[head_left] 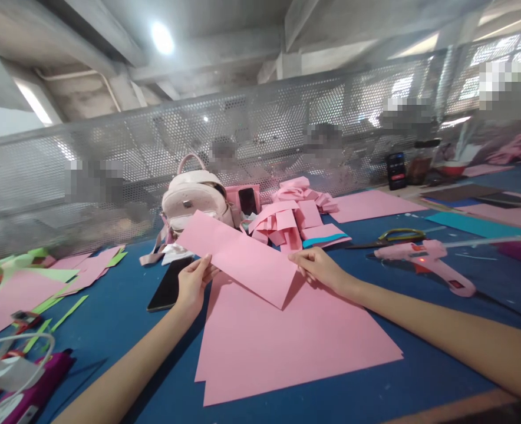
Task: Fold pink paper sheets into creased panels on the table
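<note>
A long pink paper strip (pixel 238 253) is held up at a slant over a stack of large pink paper sheets (pixel 287 341) lying on the blue table (pixel 123 306). My left hand (pixel 194 282) pinches the strip's near left edge. My right hand (pixel 317 268) grips its right side, fingers closed on the paper. Both forearms reach in from the bottom of the view.
A black phone (pixel 170 284) lies left of the sheets. Behind are a pale pink backpack (pixel 196 200), a pile of folded pink pieces (pixel 291 218), scissors (pixel 391 237) and a pink glue gun (pixel 424 259) at right. Green and pink scraps (pixel 61 277) lie at left. A perforated metal screen (pixel 260 135) backs the table.
</note>
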Demonstrator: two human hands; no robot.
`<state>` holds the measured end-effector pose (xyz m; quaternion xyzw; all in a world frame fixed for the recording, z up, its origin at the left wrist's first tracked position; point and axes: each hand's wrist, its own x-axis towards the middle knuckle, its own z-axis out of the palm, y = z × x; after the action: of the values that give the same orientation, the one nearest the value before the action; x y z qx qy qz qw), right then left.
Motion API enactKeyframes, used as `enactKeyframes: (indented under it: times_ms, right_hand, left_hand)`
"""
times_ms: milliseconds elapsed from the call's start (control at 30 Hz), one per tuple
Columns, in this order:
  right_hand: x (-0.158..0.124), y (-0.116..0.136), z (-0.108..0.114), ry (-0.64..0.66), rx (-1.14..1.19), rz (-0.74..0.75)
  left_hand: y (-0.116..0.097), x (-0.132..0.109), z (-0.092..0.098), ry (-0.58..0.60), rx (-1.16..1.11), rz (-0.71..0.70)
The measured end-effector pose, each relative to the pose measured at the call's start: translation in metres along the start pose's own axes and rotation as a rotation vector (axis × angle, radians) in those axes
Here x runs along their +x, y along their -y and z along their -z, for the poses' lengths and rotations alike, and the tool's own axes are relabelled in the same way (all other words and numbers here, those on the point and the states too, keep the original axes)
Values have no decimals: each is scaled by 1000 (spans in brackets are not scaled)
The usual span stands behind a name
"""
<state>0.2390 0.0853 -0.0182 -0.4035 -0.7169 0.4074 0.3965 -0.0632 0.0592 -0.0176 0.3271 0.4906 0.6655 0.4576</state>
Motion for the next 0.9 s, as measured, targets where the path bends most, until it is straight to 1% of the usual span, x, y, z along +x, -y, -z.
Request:
enactKeyframes:
  times_ms: [100,200,267,333,400,467,567,667,767,833,900]
  right_hand:
    - [-2,4,1,-39,-56,103]
    - [-4,9,1,-79,-103,238]
    - [-6,11,1,-78,-172,352]
    - [-8,12,1,-52,-377,533]
    - [-11,14,1,-10,-679,736]
    - [-12,16,0,37,-919,895]
    - [-14,21,-4,68,-1079,1043]
    - [-18,28,-8,67,-1103,1092]
    - [-23,34,-9,89,-1078,1082]
    - [-25,35,-8,139,-1060,1052]
    - [-26,36,-8,216,-1036,1022]
  left_hand:
    - [1,-1,0,-15,4,1]
    - [2,-2,0,-30,5,0]
    - [3,-3,0,-39,5,2]
    - [4,-3,0,-44,5,7]
    - [5,-4,-1,-48,4,16]
    - [6,-5,-2,-51,1,27]
    - [7,-8,-3,-40,-15,42]
    - [8,-16,-6,-11,-52,46]
    - [9,-23,-10,0,-99,43]
    - [9,-26,-12,-1,-120,54]
    - [9,-27,-14,0,-130,77]
